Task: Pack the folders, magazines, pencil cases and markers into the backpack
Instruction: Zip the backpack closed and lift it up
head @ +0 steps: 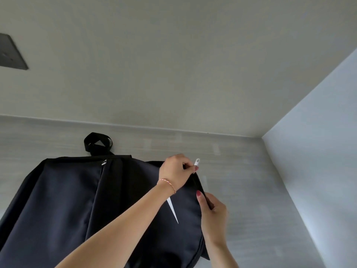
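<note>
So the backpack [81, 206] was lying flat on a grey desk [241, 190] with a faint wood-grain look, pushed up toward the back where the desk met a plain pale wall [173, 64]. A second, bluish-white wall [318, 151] ran along the right side, so the desk sat right in the corner. High on the left of the back wall there was a dark square plate [11, 53], maybe a socket or switch cover, too blurry to say.

The backpack was dark navy or black, with its carry loop [97, 143] flopped onto the desk at the far end and a white slash mark [172, 209] on the front panel. A small zip slider [104, 162] sat near the top seam.

Both hands were on the backpack's right edge. The left hand [174, 174], with a thin string bracelet [167, 183] on the wrist, was curled tight and pinching a white zip pull [196, 162] at the far corner. The right hand [212, 207] was curled around the fabric edge just nearer the camera, thumb pressed on top.
</note>
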